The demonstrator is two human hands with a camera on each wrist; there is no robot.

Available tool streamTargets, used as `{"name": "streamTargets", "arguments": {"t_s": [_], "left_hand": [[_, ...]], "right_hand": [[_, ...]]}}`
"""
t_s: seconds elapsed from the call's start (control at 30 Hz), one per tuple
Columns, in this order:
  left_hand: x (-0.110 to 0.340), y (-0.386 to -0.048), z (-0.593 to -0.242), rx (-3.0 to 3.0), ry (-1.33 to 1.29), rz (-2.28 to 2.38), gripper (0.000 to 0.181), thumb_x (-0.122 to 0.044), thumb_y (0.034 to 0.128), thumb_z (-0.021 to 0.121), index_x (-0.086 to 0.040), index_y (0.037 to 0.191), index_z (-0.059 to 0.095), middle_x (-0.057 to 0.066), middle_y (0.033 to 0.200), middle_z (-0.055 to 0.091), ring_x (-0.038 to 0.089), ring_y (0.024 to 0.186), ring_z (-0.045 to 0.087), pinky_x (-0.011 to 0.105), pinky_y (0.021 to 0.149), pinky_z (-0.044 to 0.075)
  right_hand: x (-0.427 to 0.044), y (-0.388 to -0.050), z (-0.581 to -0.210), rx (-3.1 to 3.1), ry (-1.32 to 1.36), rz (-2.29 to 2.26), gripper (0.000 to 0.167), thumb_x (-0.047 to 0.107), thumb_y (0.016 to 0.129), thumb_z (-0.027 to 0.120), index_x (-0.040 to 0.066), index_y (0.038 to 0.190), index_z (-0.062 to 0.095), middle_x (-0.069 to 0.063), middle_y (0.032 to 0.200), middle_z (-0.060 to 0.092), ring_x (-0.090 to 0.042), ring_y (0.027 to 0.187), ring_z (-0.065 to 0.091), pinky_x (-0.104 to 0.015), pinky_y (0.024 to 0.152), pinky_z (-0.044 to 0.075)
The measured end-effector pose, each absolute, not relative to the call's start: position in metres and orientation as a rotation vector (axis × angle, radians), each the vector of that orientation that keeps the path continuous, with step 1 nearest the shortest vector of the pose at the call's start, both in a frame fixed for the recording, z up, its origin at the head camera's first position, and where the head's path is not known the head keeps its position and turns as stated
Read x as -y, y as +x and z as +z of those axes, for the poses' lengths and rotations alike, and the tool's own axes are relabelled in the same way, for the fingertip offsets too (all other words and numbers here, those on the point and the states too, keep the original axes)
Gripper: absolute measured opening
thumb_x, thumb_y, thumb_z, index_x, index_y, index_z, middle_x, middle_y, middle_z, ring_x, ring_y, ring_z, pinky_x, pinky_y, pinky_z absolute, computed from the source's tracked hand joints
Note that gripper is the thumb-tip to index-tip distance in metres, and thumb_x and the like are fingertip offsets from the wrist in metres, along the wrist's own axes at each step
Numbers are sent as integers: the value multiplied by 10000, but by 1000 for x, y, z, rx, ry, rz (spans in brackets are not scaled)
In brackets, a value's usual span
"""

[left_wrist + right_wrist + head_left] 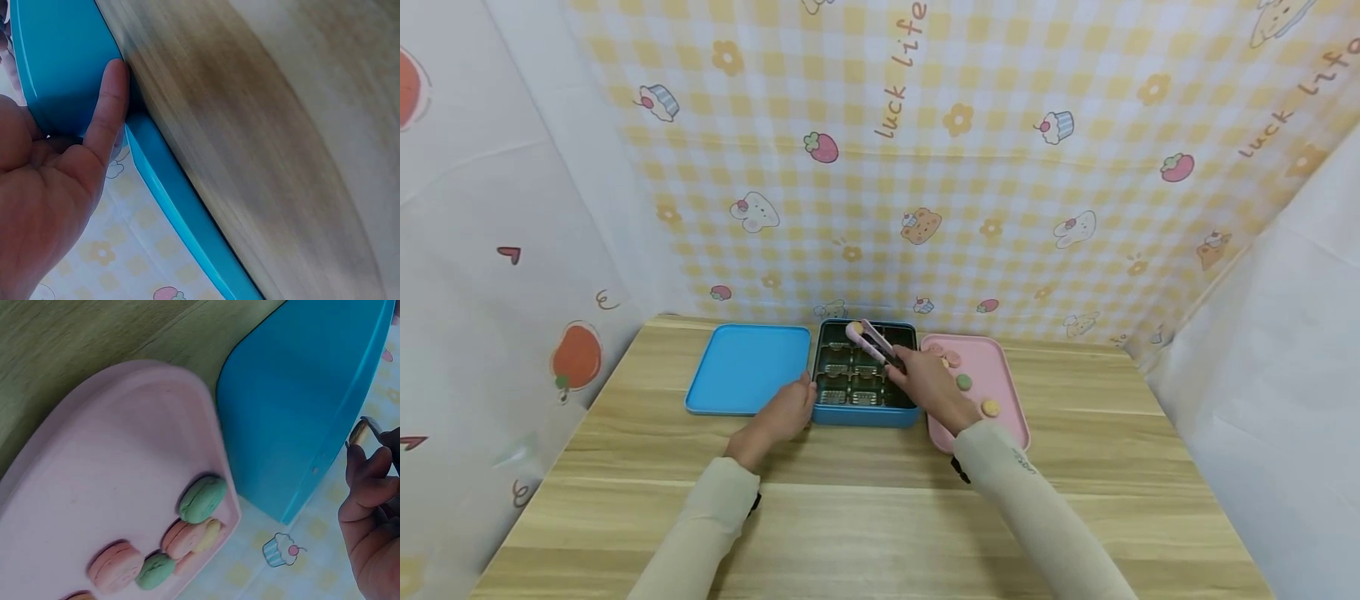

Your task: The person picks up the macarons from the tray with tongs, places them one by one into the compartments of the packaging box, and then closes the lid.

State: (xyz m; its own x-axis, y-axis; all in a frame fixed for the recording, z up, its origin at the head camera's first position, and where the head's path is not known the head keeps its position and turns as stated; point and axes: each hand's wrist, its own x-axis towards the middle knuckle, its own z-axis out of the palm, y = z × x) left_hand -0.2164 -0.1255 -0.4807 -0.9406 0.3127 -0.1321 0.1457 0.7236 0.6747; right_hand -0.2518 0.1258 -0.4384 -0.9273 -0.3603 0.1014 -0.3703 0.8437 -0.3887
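Behind the wood-grain desk (865, 517), a yellow-checked cloth (880, 183) is hung. On the desk a blue box (865, 416) is set between two trays; it is fitted with a dark, glossy insert (850, 379) divided into ridged compartments, the right-hand part being partly covered by the tongs and hand. The flat blue tray (751, 367) is placed just beside it on the left, the pink tray (992, 362) just beside it on the right. The box's left side is touched by the left hand (790, 408), one finger laid straight along the wall, the others mostly hidden. By the right hand (925, 379), fingers curled, a pair of tongs (872, 344) is gripped, and between their nearly closed tips a yellow macaron (856, 330) is held over the rear left of the box. In the pink tray, pink macarons (115, 567), green macarons (203, 499) and yellow ones are scattered, several clustered near one corner.
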Motion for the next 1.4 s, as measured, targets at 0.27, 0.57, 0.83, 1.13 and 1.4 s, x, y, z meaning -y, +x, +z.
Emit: {"name": "streamTargets", "arguments": {"t_s": [0.27,0.57,0.83,1.13,1.4], "left_hand": [[124,-216,-480,-2698,340,1020,569,-204,1105,237,176,1506,99,19,541,538,125,473,464,457,881,480],[123,-218,-482,-2758,361,997,589,-192,1095,282,99,1549,44,325,1271,574,415,1136,597,527,1090,392],[122,-217,-480,-2866,399,925,581,-155,1076,362,98,1546,132,314,1554,285,438,1422,332,555,1138,338],[126,-219,-484,-2846,486,1033,597,-111,1063,394,92,1547,109,322,1533,322,433,1401,370,557,1120,362],[126,-220,-484,-2811,508,1043,611,-91,1063,382,111,1542,61,356,1462,404,445,1344,442,558,1084,401]], "right_hand": [[-117,-254,-439,2990,641,619,172,257,995,607,95,1042,645,-4,638,521,-145,537,487,-245,473,358],[-111,-255,-441,3000,665,544,153,270,990,616,122,958,636,11,622,533,-144,523,490,-248,463,362],[-107,-257,-442,3008,659,589,137,253,981,634,119,983,661,7,607,528,-141,508,484,-247,449,358],[-104,-258,-441,3046,652,600,149,257,985,630,113,1007,663,4,613,525,-132,512,474,-236,450,350],[-104,-257,-440,3029,650,610,137,241,979,640,105,983,661,-6,621,530,-139,516,474,-239,459,350]]}}
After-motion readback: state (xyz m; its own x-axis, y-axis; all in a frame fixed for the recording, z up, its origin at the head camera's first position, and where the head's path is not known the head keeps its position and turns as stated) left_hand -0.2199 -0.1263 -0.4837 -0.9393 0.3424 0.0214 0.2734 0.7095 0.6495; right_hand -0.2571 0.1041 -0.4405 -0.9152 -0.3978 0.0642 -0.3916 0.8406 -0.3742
